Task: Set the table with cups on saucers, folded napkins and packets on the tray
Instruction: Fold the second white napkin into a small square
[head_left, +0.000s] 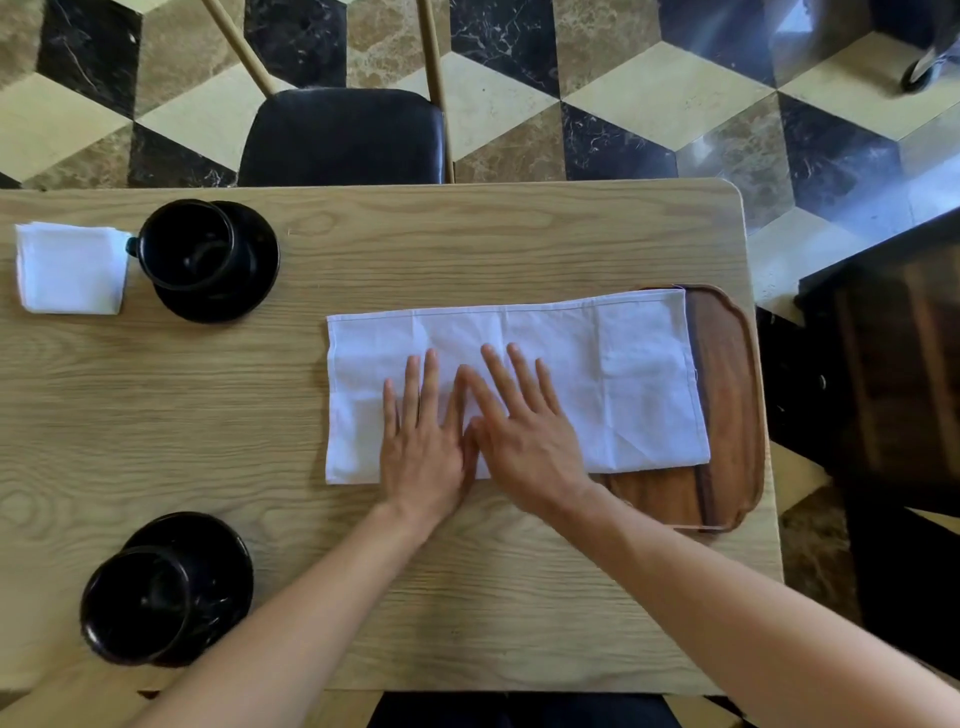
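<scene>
Worktop (311, 364) | cups: 2, black, far (187, 244), near (137, 605), each on 1 saucer, far (249, 280), near (218, 545) | napkins: 2, folded (70, 267) far left; long (597, 374) overlapping 1 wooden tray (727, 395) | my left hand (423, 441), right hand (524, 431): fingers straight, spread, pressing the long napkin.

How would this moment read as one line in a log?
step: folding napkin | left hand, right hand: flat on it | napkin overlaps tray
</scene>
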